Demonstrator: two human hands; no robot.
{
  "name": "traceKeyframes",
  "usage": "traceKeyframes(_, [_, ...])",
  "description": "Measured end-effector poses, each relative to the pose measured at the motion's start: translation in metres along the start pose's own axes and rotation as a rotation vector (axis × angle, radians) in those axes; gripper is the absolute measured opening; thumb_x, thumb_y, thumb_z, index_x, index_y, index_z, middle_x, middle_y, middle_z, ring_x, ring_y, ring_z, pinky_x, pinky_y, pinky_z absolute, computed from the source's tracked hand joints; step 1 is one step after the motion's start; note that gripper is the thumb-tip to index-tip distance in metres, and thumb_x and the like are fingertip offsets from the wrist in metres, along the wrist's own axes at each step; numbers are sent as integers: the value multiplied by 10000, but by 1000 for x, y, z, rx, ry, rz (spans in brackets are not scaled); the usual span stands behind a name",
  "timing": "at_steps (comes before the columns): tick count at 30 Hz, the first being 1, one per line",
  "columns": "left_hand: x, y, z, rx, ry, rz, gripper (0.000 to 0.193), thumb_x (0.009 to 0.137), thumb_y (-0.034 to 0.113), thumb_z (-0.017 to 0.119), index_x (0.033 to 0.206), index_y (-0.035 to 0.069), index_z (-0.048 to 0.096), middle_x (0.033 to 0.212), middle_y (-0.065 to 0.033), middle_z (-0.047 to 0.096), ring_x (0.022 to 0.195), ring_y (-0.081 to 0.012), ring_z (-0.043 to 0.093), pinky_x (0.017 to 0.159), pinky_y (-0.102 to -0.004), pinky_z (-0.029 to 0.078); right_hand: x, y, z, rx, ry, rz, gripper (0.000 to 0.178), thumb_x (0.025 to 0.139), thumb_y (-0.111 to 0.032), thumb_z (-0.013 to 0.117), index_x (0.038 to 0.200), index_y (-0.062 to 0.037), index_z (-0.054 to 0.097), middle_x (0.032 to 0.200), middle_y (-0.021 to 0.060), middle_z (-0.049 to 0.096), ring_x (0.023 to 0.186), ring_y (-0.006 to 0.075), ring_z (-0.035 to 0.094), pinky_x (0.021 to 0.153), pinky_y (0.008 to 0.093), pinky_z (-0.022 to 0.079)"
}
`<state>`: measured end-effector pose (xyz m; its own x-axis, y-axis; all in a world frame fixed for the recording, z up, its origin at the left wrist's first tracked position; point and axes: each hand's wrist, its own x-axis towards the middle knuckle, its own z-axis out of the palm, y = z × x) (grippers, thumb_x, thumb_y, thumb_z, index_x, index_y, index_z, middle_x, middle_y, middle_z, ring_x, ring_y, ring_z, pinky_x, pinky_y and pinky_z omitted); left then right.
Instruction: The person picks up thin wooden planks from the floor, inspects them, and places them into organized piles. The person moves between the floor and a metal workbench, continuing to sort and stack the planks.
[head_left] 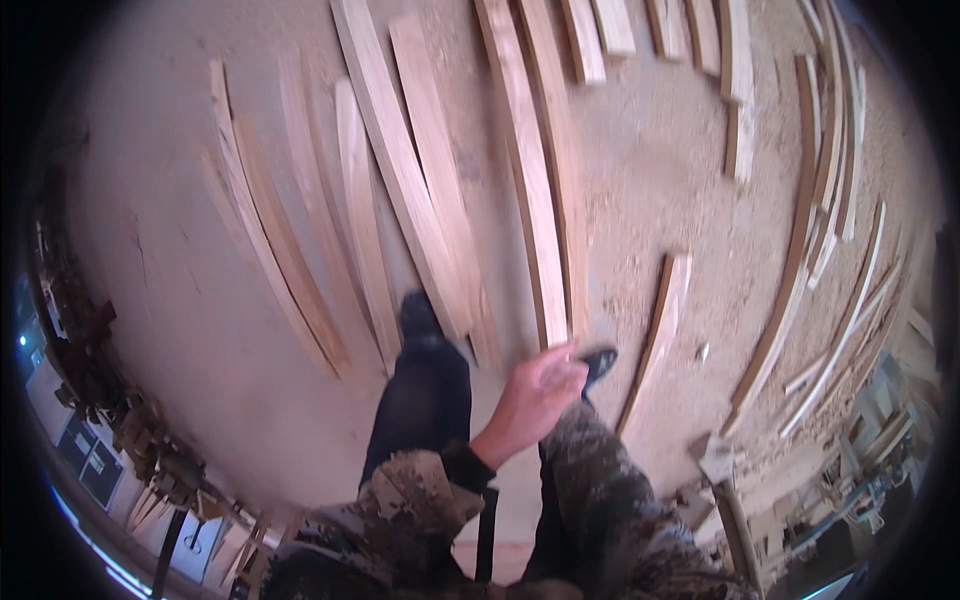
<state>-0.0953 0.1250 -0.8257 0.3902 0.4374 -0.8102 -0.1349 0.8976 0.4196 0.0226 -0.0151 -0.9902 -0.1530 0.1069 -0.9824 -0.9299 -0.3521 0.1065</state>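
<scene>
My left hand reaches out of a camouflage sleeve with a dark cuff, in front of my body. Its fingers are curled in, and what they hold, if anything, is hidden. The right camouflage sleeve ends right beside it; my right hand is mostly covered there, and its fingers cannot be made out. Just beyond the hands, the near end of a long wooden strip shows, with a second strip alongside. Whether a hand touches either one is unclear.
More long strips lie on the dusty floor ahead and left, close to my dark shoe. A short strip rests right of my other shoe. Curved-looking strips and wood scraps spread along the right side.
</scene>
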Motion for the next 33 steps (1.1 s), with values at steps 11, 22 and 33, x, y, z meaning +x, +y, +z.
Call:
traceKeyframes(11, [8, 2, -3, -130, 371, -51, 530, 867, 55, 660, 1341, -35, 442, 1146, -133, 612, 1105, -232, 594, 961, -332, 451, -84, 19, 12, -33, -55, 88, 120, 878, -247, 580, 925, -142, 615, 592, 41, 494, 363, 151, 339, 394, 329, 299])
traceKeyframes(22, [-47, -38, -8, 203, 459, 152, 576, 785, 225, 825, 1163, -63, 501, 1004, -157, 660, 881, -256, 678, 804, -382, 549, -211, 33, 28, -451, -112, 169, 318, 1020, -314, 470, 1205, -77, 573, 1052, 164, 681, 522, 175, 509, 500, 313, 418])
traceKeyframes(33, [-127, -13, 11, -179, 263, -2, 405, 868, 94, 680, 1235, -25, 560, 1061, -100, 654, 955, -194, 648, 790, -352, 541, -304, 69, 57, -662, -105, -229, 501, 1061, -358, 397, 1381, 14, 498, 1235, 125, 633, 1087, 240, 626, 893, 399, 510])
